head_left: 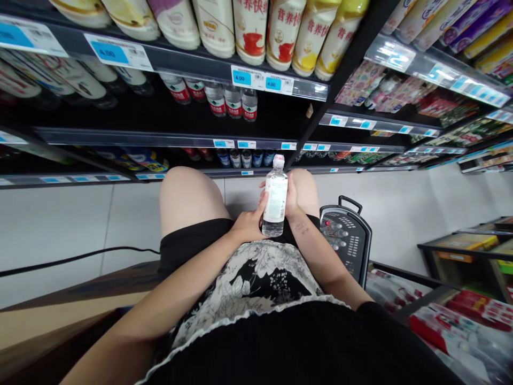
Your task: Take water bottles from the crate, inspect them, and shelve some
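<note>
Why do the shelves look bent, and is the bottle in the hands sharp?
Head view: wide-angle distortion bows the shelf rails toward the edges. Head view: the bottle, held by left hand and right hand, is sharp, its label print too small to read. Head view: glare whitens the upper-right price rail.

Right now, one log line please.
left hand: gripping water bottle | right hand: gripping water bottle | state: upright, capped | basket: by right knee

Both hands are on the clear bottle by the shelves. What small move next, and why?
Probably ease the bottle forward toward the low shelf: left hand and right hand grip it upright, capped, right before a row of small bottles there. The basket beside is another option.
</note>
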Action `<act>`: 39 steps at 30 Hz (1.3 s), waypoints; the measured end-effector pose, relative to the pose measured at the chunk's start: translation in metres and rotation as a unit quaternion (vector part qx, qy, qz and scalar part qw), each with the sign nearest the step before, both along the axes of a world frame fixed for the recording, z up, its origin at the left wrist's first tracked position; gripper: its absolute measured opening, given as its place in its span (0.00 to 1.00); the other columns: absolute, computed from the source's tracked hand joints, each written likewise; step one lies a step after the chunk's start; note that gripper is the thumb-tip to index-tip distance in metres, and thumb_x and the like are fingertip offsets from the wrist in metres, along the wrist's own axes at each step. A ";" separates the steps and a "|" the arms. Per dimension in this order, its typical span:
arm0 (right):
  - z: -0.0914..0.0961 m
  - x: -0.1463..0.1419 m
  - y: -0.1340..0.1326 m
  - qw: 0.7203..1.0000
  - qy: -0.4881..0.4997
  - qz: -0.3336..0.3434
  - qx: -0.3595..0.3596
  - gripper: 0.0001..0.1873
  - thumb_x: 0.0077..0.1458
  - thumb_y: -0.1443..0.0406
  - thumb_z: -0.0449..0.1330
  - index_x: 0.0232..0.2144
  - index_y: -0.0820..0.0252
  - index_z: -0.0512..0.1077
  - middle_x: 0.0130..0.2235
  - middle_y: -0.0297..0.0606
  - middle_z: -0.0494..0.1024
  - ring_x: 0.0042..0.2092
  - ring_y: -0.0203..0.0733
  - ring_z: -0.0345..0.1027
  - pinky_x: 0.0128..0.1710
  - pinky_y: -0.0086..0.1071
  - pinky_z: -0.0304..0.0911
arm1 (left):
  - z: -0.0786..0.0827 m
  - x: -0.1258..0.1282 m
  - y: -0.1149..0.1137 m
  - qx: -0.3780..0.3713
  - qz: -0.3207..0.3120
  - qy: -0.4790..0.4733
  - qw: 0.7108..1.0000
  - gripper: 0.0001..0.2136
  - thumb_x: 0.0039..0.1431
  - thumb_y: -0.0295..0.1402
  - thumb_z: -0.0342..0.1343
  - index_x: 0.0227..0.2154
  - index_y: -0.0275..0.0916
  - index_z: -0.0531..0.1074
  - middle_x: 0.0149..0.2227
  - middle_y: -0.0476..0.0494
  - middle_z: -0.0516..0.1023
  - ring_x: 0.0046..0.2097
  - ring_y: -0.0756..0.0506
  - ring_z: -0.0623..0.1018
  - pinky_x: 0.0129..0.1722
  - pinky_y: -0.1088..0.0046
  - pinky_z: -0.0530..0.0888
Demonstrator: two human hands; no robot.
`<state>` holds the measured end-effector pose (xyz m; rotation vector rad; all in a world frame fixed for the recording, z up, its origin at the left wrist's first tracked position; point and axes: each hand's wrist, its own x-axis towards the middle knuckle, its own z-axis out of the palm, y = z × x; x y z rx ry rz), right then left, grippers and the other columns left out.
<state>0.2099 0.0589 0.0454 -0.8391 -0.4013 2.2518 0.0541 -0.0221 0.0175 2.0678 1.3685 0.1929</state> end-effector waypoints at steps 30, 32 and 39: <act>-0.015 0.002 0.002 0.999 0.003 -0.028 -0.029 0.49 0.62 0.34 0.30 0.42 0.67 0.74 0.23 0.42 0.77 0.27 0.46 0.73 0.30 0.41 0.75 | 0.007 0.000 0.001 -0.014 0.004 -0.005 1.000 0.62 0.51 0.50 0.62 0.71 0.34 0.20 0.39 0.43 0.85 0.38 0.36 0.84 0.37 0.68 0.72; -0.015 0.002 0.002 0.999 0.003 -0.027 -0.028 0.49 0.62 0.34 0.30 0.42 0.67 0.74 0.23 0.42 0.77 0.27 0.46 0.73 0.30 0.40 0.75 | 0.007 0.000 0.001 -0.014 0.005 -0.006 1.000 0.62 0.51 0.50 0.62 0.72 0.34 0.20 0.40 0.42 0.85 0.38 0.36 0.84 0.37 0.67 0.72; -0.012 0.002 0.002 0.999 0.016 -0.027 -0.027 0.49 0.62 0.34 0.29 0.40 0.67 0.74 0.23 0.43 0.78 0.28 0.47 0.74 0.30 0.40 0.75 | 0.006 0.000 0.001 -0.030 0.007 -0.001 1.000 0.62 0.50 0.52 0.62 0.72 0.32 0.21 0.40 0.41 0.85 0.40 0.34 0.84 0.39 0.65 0.73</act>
